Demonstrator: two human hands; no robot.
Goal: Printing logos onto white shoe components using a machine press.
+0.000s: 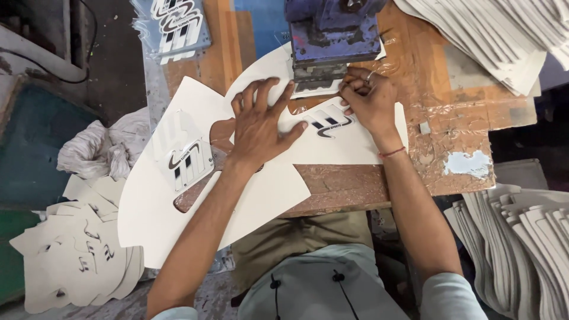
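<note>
place: small manufacturing workshop, likely shoe-part printing | bench [456, 127]: worn, brown, patched with shiny tape | machine: blue metal press [332, 35] mounted on it | stock: stacks of cut white pieces [521, 237] at right, more sheets [498, 35] piled above | floor: printed offcuts [71, 255] and crumpled rag [101, 148] at left

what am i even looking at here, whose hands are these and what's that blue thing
This is one view from a camera on a person's head, looking down at their own hands over a worn brown worktable. The left hand lies flat, pressing down a curved white cut-out sheet that carries a black striped mark. The right hand pinches the sheet's edge right under the blue machine, which looks like a small press. A second white sheet with a clear striped sticker lies at the left. Stacks of white cut-outs sit around the table.
</note>
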